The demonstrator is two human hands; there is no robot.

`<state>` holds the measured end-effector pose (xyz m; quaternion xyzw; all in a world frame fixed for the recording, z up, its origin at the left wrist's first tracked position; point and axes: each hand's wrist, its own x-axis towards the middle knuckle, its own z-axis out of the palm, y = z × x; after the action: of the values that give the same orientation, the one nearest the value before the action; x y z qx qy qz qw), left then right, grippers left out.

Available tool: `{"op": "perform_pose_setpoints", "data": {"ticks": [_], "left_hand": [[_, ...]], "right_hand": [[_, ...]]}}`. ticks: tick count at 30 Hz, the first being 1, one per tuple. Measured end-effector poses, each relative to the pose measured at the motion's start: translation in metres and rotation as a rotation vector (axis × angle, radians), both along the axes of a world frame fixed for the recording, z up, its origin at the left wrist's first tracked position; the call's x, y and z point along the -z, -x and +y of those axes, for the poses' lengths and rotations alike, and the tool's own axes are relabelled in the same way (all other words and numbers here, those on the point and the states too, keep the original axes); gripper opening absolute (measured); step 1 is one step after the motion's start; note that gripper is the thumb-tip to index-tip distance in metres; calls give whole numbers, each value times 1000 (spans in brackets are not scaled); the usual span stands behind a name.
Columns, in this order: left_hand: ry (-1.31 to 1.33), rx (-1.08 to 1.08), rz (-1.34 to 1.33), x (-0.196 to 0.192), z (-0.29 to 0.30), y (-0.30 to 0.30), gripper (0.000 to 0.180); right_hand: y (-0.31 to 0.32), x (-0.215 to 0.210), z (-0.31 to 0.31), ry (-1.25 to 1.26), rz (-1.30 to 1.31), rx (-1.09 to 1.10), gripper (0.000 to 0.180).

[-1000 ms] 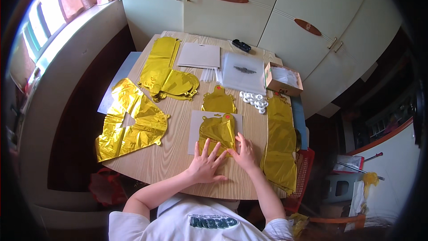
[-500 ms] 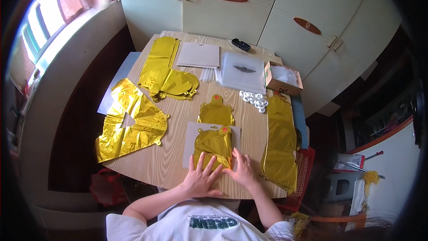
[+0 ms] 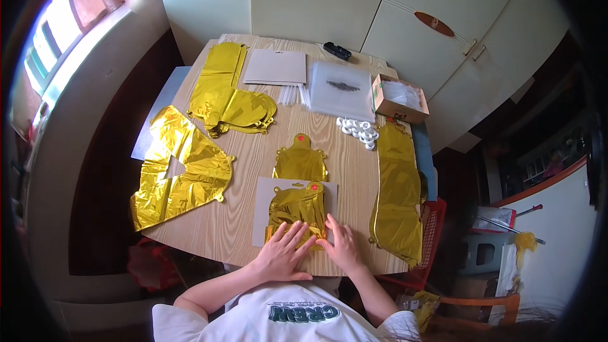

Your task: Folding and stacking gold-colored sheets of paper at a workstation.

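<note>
A folded gold foil balloon (image 3: pixel 295 206) with a red dot at its top lies on a pale card (image 3: pixel 260 218) with a hang slot, near the table's front edge. My left hand (image 3: pixel 284 252) is spread flat over the balloon's lower part, fingers stretched out and close together. At the lower right corner of the foil, my right hand (image 3: pixel 343 247) touches the edge with its thumb, while its forefinger points up along the side, apart from the thumb. Just beyond the card, another folded gold balloon (image 3: pixel 301 159) with a red dot lies partly under the card's top edge.
More flat gold balloons lie left (image 3: pixel 183 171), far left (image 3: pixel 221 88) and right (image 3: pixel 398 196). Toward the back are a card stack (image 3: pixel 275 66), white sticks (image 3: pixel 292 95), clear bags (image 3: pixel 342 92), white rings (image 3: pixel 359 130), a cardboard box (image 3: pixel 413 114) and a black object (image 3: pixel 337 50).
My left hand's fingers have drawn closer together on the foil. The right hand stays at the right edge. The whole view has shifted slightly.
</note>
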<state>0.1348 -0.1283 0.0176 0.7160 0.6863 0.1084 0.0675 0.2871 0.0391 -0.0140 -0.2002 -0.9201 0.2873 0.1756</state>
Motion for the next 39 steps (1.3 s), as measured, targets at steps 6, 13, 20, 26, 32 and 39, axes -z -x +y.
{"op": "perform_pose_setpoints", "data": {"ticks": [6,13,20,26,32,39], "left_hand": [[14,7,2,1,0,0,100],[31,11,6,-2,0,0,99],[40,27,30,-3,1,0,99],[38,23,15,-3,0,-1,97],[56,37,43,-2,2,-1,92],[86,37,38,-6,3,-1,90]], "right_hand": [[8,-12,9,109,-27,19,77],[44,-17,40,324,-63,53,91],[81,-11,70,645,-154,-6,80],[84,-7,87,967,-132,-79,67],[89,-24,71,509,-145,40,57],[57,-14,52,-193,158,-244,54]]}}
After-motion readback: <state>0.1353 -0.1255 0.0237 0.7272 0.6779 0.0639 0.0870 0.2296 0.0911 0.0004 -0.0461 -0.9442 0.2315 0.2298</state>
